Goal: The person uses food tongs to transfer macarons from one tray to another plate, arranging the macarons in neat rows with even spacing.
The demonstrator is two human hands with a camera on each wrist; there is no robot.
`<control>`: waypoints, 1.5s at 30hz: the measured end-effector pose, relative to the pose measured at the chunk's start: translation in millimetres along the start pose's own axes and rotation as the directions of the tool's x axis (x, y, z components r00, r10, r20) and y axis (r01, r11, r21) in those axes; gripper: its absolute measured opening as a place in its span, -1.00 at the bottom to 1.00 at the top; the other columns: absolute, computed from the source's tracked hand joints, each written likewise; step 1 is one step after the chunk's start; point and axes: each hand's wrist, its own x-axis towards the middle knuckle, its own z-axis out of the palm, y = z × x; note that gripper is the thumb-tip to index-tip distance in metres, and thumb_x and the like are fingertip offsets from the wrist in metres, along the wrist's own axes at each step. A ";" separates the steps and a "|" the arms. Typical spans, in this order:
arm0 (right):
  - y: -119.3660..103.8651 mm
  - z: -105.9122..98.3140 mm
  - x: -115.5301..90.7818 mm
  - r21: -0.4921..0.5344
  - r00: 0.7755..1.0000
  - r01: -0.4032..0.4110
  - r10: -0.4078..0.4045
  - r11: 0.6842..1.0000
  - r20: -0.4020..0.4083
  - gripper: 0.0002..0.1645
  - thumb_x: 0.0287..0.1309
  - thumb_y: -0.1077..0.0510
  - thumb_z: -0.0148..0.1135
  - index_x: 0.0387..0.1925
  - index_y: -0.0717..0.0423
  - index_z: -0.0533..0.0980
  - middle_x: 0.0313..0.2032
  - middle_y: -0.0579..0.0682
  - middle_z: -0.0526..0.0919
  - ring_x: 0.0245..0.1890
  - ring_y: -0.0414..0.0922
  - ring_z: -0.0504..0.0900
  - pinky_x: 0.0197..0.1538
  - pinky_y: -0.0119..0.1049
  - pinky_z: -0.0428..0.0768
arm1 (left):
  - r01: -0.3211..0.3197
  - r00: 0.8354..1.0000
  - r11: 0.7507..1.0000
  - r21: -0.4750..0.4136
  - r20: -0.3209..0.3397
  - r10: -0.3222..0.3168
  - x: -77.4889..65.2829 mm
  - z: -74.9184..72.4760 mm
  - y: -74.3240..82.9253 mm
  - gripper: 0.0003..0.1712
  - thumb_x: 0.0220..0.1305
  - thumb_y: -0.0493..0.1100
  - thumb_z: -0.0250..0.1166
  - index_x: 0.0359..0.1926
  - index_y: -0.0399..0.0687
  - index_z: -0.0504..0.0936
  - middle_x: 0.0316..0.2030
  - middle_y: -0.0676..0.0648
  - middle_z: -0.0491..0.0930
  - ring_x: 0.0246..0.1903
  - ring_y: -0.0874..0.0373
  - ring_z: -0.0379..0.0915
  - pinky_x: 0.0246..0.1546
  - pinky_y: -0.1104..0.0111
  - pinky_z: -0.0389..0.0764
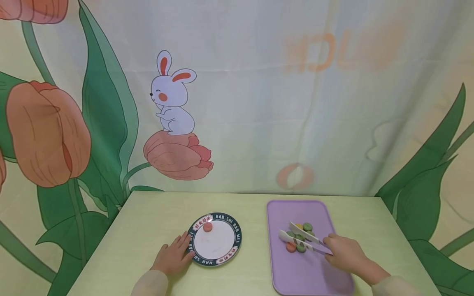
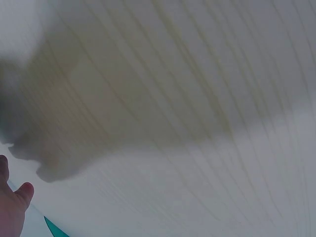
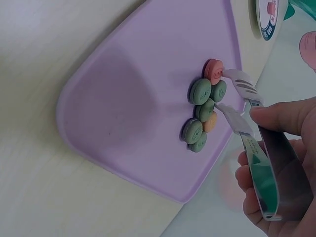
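My right hand (image 1: 348, 253) grips a pair of metal tongs (image 3: 286, 168) with pale tips, thumb on one arm and fingers curled round the other. The parted tips reach over a cluster of small round macaron-like pieces on a purple tray (image 1: 303, 275). In the right wrist view, one tip is right at a red piece (image 3: 214, 71), the other beside a green piece (image 3: 205, 110). An orange piece (image 3: 210, 122) and several other green ones lie close by. My left hand (image 1: 172, 255) rests its extended fingers at the left rim of a round plate (image 1: 238, 238), which bears one red piece (image 1: 207, 227).
Both the plate and the tray stand on a pale wood-grain table (image 1: 252, 279), the tray to the right. Behind the table's far edge hangs a curtain (image 1: 252, 123) printed with tulips and a rabbit. The tray has a low raised rim.
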 end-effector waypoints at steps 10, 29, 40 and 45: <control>-1.6 1.1 1.3 -0.003 1.000 0.004 -0.004 1.000 0.002 -0.83 -0.31 0.17 0.27 -0.61 0.02 0.40 -0.62 -0.15 0.35 -0.69 -0.21 0.28 -0.69 -0.32 0.26 | 0.002 1.000 1.000 0.006 0.010 -0.002 0.9 -0.8 0.7 -0.23 0.22 0.29 -0.16 0.30 -0.07 0.13 0.32 -0.09 0.08 0.27 -0.08 0.06 0.11 -0.17 0.17; -3.0 3.5 -3.6 -0.006 0.998 0.053 -0.053 0.999 -0.042 -0.79 -0.29 0.20 0.32 -0.58 0.06 0.40 -0.62 -0.15 0.33 -0.69 -0.21 0.31 -0.68 -0.34 0.27 | 0.011 1.000 1.000 0.011 0.015 -0.011 2.1 5.2 -2.3 -0.22 0.21 0.32 -0.18 0.31 -0.04 0.12 0.33 -0.06 0.06 0.28 -0.08 0.04 0.12 -0.17 0.16; -2.3 1.3 -2.9 -0.006 0.996 0.057 -0.057 0.998 -0.069 -0.79 -0.30 0.21 0.31 -0.59 0.03 0.40 -0.61 -0.17 0.33 -0.69 -0.23 0.30 -0.68 -0.38 0.25 | 0.011 1.000 1.000 0.005 0.008 -0.011 1.6 3.5 -1.2 -0.23 0.21 0.30 -0.16 0.31 -0.04 0.12 0.33 -0.06 0.06 0.28 -0.08 0.04 0.13 -0.17 0.16; -2.7 -1.1 -2.9 -0.007 0.996 0.058 -0.059 0.998 -0.060 -0.77 -0.30 0.20 0.33 -0.59 0.02 0.40 -0.61 -0.17 0.34 -0.69 -0.24 0.30 -0.68 -0.38 0.25 | 0.013 1.000 1.000 0.005 0.001 -0.013 0.7 0.7 -0.4 -0.24 0.22 0.30 -0.17 0.31 -0.02 0.11 0.33 -0.05 0.05 0.28 -0.06 0.03 0.14 -0.15 0.16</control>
